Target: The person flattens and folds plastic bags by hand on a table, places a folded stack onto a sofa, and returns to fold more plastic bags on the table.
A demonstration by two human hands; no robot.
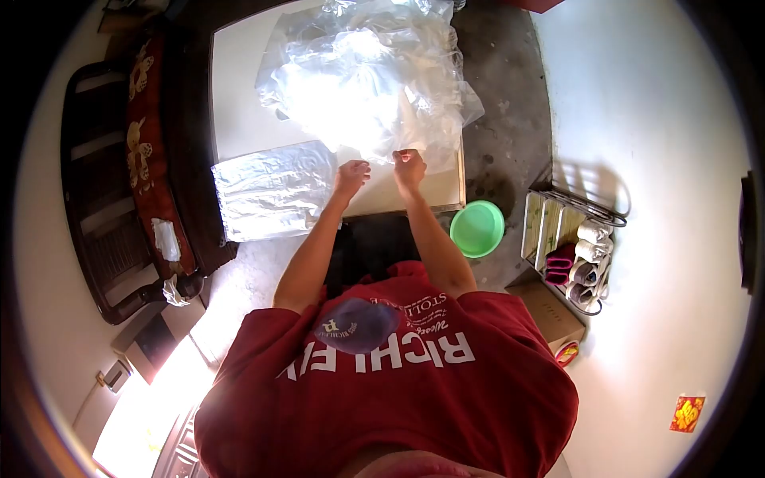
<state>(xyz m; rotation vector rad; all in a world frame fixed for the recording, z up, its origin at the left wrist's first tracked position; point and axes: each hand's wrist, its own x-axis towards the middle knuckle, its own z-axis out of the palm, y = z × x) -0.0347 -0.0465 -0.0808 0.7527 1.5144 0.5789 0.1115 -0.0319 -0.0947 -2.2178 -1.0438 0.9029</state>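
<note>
A large heap of clear plastic bags or film [430, 88] covers the far part of the white table [239, 88], with bright glare over its middle. At the heap's near edge, my right hand [409, 169] is closed, its fingers pinched at the plastic. My left hand [351, 178] is just to the left of it, fingers curled together near the heap's edge; whether anything thin is between them is too small to tell. Beside my left hand, a flat stack of clear plastic bags [275, 191] lies over the table's near left corner.
A green basin [477, 229] stands on the floor right of the table. Further right, a rack [543, 227] holds shoes [591, 251], near a cardboard box [546, 312]. A dark wooden bench [100, 191] with a red cover stands at the left.
</note>
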